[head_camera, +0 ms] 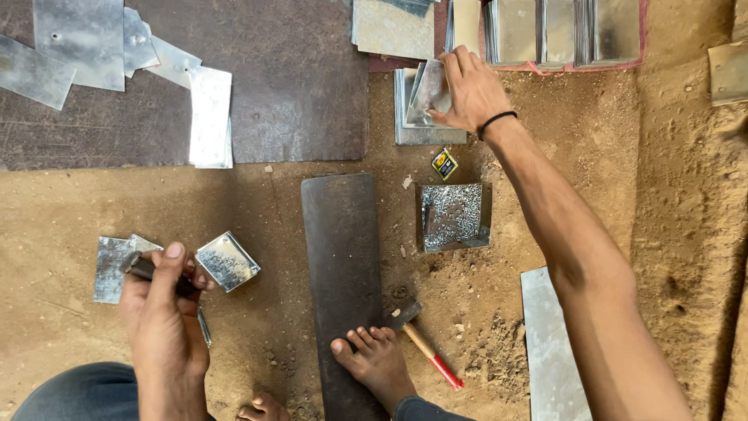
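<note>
My right hand [470,87] reaches far forward and lifts one thin metal sheet [431,87] by its edge off a small stack of square sheets [421,129]. A black band circles that wrist. My left hand [164,300] stays low at the left, fingers closed around a dark metal tool [140,266]. Beside it on the sand lie a small folded metal tray [227,261] and flat metal pieces [109,265]. A long dark steel plate [343,265] lies in the middle, with my bare foot [374,359] resting on its near end.
A hammer with a red-tipped wooden handle [428,351] lies right of the foot. A metal tray of small rivets [453,216] sits mid-right. A large dark board [273,78] carries cut sheets at top left. More stacked sheets [561,31] line the top. A long metal strip [549,351] lies lower right.
</note>
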